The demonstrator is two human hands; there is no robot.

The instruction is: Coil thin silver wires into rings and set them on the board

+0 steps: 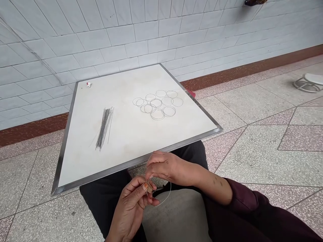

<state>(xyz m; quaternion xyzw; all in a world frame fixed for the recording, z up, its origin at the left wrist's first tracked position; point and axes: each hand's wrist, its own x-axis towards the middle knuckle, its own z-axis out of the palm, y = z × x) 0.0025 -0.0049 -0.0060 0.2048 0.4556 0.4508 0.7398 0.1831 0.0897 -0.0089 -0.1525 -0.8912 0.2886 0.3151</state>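
**Two hands bend a thin wire into a ring**

The person sits low, with a white bench (131, 134) just in front of the knees. Both hands are held close together over the lap, below the near edge of the bench.

The left hand (131, 205) comes up from the bottom. Its fingers (137, 186) are pinched shut on a small brown piece (149, 187), held between the thumb and the first finger. I cannot tell what the small piece is.

The right hand (164, 168) reaches in from the right, with a dark red sleeve (252, 205) on the arm. Its fingers (153, 174) are pinched shut too, right at the same spot, touching the small piece and the end of a wire ring (168, 195). The wire ring curves out to the right and under the hands, over the lap.

On the bench, a bunch of finished wire rings (158, 104) lies on the far right part. They touch and cross each other. To the left lies a bundle of straight wires (104, 127), all side by side. A tiny white and red thing (88, 84) sits near the far left corner.

A white tiled wall (126, 30) is behind the bench. A white stool (309, 82) stands on the floor far off to the right.
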